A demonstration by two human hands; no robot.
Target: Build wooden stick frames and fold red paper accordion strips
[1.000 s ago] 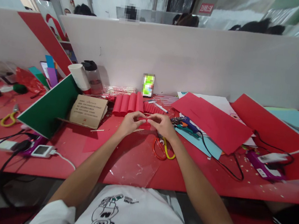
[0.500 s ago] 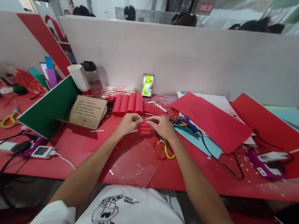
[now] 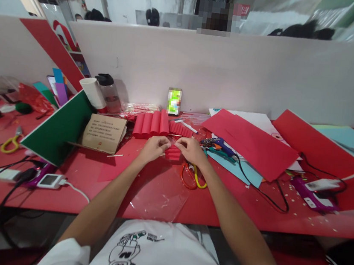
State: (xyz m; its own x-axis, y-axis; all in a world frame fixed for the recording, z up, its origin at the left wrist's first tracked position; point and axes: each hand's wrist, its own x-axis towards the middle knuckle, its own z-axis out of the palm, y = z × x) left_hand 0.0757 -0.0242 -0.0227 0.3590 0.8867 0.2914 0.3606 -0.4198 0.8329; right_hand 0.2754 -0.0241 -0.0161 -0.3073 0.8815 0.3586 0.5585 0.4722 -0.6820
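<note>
My left hand (image 3: pixel 154 149) and my right hand (image 3: pixel 191 150) meet near the middle of the table, fingertips pinched close together. Between and just below them is a small piece of pleated red paper (image 3: pixel 172 153), which both hands grip at its far edge; the exact hold is too small to make out. Behind my left hand stands a larger red paper piece (image 3: pixel 151 123) bent into rounded folds. A narrower pleated red strip (image 3: pixel 180 128) lies behind the fingertips. Red-and-yellow-handled scissors (image 3: pixel 193 177) rest below my right hand, their blades partly hidden.
Left of my hands are a cardboard box (image 3: pixel 103 133), a green board (image 3: pixel 59 129), and a bottle (image 3: pixel 109 92). A phone (image 3: pixel 174 101) leans on the partition. At right lie blue-handled pliers (image 3: pixel 223 147), red sheets (image 3: pixel 250 141) and a cable. Clear plastic film (image 3: pixel 159 197) lies in front.
My fingertips have drawn slightly apart and shifted a little toward me. The pleated red paper stays between them. A head behind the partition has moved.
</note>
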